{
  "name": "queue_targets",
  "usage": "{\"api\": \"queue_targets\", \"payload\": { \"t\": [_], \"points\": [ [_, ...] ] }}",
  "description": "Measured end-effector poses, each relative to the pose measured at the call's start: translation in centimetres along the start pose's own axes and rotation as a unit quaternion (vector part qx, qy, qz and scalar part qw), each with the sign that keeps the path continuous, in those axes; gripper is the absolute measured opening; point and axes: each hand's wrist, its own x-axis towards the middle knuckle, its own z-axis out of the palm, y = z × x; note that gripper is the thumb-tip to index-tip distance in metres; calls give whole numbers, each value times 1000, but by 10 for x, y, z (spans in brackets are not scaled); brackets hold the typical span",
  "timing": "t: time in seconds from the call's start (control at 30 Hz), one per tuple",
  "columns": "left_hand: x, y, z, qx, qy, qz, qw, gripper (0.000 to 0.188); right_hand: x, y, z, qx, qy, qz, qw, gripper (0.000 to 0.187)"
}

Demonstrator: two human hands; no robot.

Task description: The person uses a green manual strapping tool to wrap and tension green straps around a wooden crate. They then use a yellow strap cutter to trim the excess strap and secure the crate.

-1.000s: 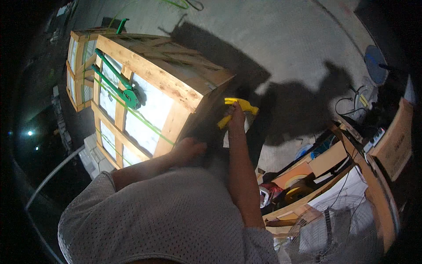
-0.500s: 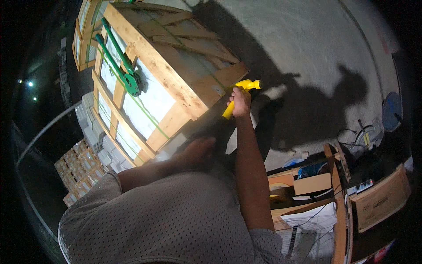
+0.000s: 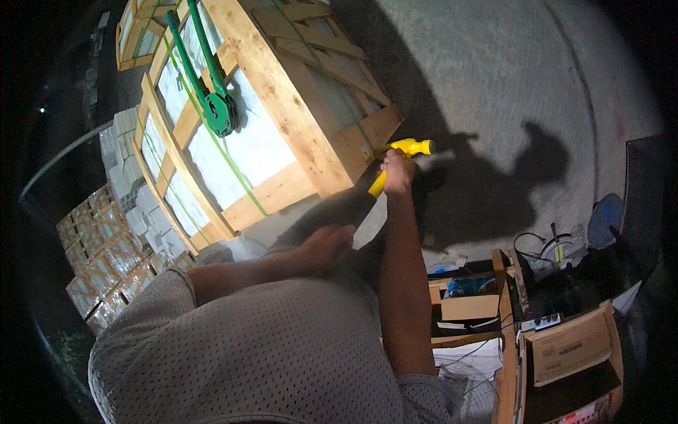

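Observation:
My right hand (image 3: 400,172) is wrapped round the handle of a yellow claw hammer (image 3: 417,147), whose head points to the right. The hammer is beside the near lower corner of a wooden crate (image 3: 321,159), apart from the floor. My left hand (image 3: 328,249) is dim and close to my waist, its fingers curled in; whatever they hold, if anything, is hidden. On the crate's white-wrapped face rests a green long-handled strapping tool (image 3: 220,113), touched by neither hand. Green straps (image 3: 236,175) run round the crate.
A second crate (image 3: 134,53) stands behind at the far left. Stacked wrapped boxes (image 3: 99,247) and pale blocks (image 3: 134,177) are on the left. At the lower right are a wooden shelf unit (image 3: 507,332), a cardboard box (image 3: 571,350) and a circular saw (image 3: 561,247) on the floor.
The view has shifted, so the crate sits further right and the shelf further left. My right hand still grips the hammer. My left hand stays near my waist.

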Motion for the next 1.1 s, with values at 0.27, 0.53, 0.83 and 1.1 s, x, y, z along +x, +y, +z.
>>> {"api": "queue_targets", "payload": {
  "t": [0.27, 0.53, 0.83, 1.1],
  "points": [
    [-6, 31, -14, 78, 20, 22, 997, 29, -6, -4, -1, 30, -36, 25, 999, 8],
    [-13, 47, -22, 5, 0, -111, 994, 19, -12, 0, -4, 74, -104, 41, 991, 9],
    [-13, 48, -21, 32, -37, -72, 996, 31, -13, -3, -10, 75, -56, 85, 992, 8],
    [2, 72, -23, 105, -129, -25, 986, 49, -11, 29, -94, 41, -8, 43, 998, 22]
  ]
}}
